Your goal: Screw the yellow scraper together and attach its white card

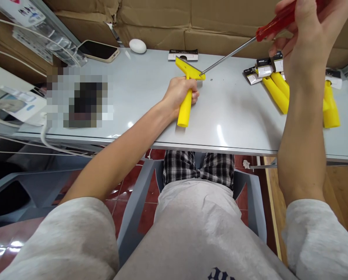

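My left hand point(181, 92) is wrapped round the neck of a yellow scraper point(185, 109), just below its wide head, and holds it over the table. The scraper's hollow handle end points toward me. High on the right, my right hand point(305, 35) grips a screwdriver point(274, 27) by its red handle. Its long metal shaft slants down to the left, and the tip meets the right end of the scraper's head. Whether a screw sits under the tip is too small to tell. A tiny dark part point(211, 79) lies on the table close by.
More yellow scrapers point(275, 91) with carded packaging lie at the right, partly behind my right forearm. A black-and-white packet point(183, 55), a white egg-shaped object point(137, 46) and a phone point(99, 51) line the back of the table point(139, 97). Cardboard point(156, 19) stands behind. White cables point(45, 136) run at left.
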{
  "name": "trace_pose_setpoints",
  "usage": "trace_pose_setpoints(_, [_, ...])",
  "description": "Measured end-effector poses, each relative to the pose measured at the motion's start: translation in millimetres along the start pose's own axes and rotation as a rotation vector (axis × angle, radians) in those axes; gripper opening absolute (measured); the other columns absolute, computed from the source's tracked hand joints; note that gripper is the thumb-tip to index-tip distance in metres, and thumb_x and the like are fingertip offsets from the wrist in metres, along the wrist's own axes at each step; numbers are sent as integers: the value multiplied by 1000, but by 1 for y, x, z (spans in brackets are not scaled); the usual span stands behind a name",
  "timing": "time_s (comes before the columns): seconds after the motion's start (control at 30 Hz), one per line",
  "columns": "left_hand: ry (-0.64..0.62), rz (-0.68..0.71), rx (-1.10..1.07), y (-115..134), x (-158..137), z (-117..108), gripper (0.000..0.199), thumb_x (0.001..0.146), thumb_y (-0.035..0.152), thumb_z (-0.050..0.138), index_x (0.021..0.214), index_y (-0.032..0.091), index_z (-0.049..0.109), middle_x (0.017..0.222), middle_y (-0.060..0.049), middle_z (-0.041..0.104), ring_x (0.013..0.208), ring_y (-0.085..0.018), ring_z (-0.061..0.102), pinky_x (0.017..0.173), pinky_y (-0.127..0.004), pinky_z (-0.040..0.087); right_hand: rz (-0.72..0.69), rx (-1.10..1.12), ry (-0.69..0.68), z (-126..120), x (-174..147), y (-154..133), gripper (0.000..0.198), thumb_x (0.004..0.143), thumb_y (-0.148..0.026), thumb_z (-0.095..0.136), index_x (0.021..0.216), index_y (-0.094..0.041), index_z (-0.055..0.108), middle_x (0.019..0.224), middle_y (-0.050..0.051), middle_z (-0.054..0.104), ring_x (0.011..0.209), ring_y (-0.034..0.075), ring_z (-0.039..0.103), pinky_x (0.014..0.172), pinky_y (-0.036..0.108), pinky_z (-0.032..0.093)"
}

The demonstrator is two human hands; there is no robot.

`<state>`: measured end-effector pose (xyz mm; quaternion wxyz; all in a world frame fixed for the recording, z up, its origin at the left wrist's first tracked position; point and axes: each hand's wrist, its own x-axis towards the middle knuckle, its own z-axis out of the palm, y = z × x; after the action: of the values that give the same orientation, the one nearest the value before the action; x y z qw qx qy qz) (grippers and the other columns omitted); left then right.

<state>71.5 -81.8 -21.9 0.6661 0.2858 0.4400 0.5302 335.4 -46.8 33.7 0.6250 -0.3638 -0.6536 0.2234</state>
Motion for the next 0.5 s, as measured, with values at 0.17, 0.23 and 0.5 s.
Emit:
trace_pose_setpoints(0.17, [28, 5, 7, 2, -4, 4, 39, 84, -9, 70, 79, 24, 50, 68, 2, 54, 52, -8, 47, 45, -19, 33, -6, -39, 10, -6, 4, -1, 89, 91, -104, 77, 132, -28, 56, 106, -1, 69, 109, 14, 86, 67, 18, 69])
trace_pose_setpoints(0.23, [39, 12, 21, 2, -5, 5, 40, 84, -10, 69, 78, 24, 49, 68, 2, 51, 52, -8, 47, 47, -19, 32, -83, -15, 37, -14, 13, 8, 93, 85, -107, 80, 125, -26, 58, 104, 0, 68, 99, 13, 83, 62, 20, 65])
trace_pose_setpoints(0.5, [40, 7, 80, 1, -6, 6, 39, 89, -12, 68, 81, 22, 52, 67, 4, 47, 53, -8, 46, 54, -20, 29, -224, -3, 30, -39, 40, 44, 97, 80, -110, 81, 119, -23, 63, 103, 1, 61, 79, 8, 74, 65, 28, 63])
